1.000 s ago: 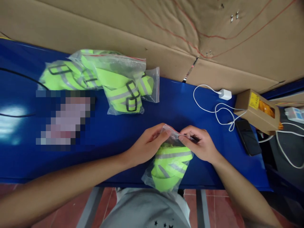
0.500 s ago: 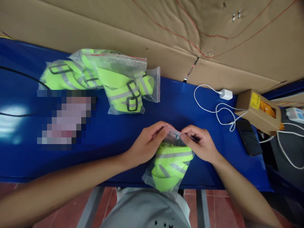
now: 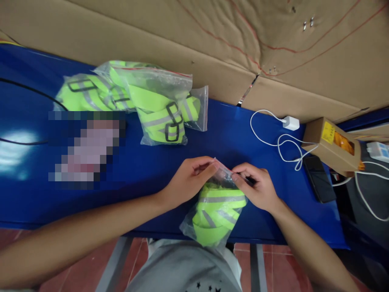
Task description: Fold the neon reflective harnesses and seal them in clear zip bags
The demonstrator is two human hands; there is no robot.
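Note:
A clear zip bag [image 3: 224,175] with a red-lined seal lies near the table's front edge, its mouth pointing away from me. Folded inside is a neon yellow-green reflective strap [image 3: 217,215] with grey stripes. My left hand [image 3: 194,178] pinches the left end of the bag's seal between thumb and fingers. At the seal's right part, my right hand [image 3: 257,184] grips the edge the same way. Whether the seal is fully pressed together I cannot tell.
Several similar bags of reflective straps [image 3: 161,109] are piled at the back left. A blurred-out object [image 3: 91,150] lies in front of them. To the right are a white charger [image 3: 291,123] with cable, a black phone [image 3: 319,178] and a cardboard box [image 3: 331,146] on the blue table [image 3: 136,170].
The view has shifted slightly. Both hands keep their pinch on the bag's top edge, with only tiny finger movement along the seal.

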